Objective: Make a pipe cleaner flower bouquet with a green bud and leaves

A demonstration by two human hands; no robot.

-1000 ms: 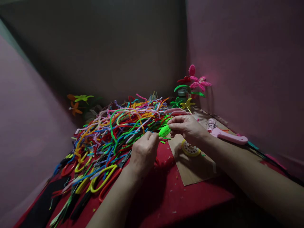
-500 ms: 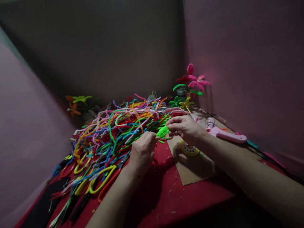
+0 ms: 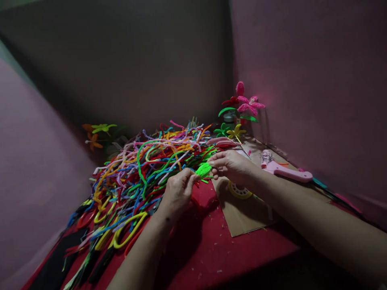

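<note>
Two hands pinch shut on a neon-green pipe-cleaner piece, the left hand at its near end and the right hand at its far end, holding it between a heap of coloured pipe cleaners and a cardboard sheet on the red table. Grips set close to the bend would likely shape it most tightly. A pink glue gun and finished flowers sit beyond.

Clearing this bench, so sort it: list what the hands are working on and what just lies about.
In hand: green pipe-cleaner piece, pinched by left hand and right hand.
Lying about: pipe-cleaner pile, pink tool, yellow roll, pink flower, cardboard.
</note>
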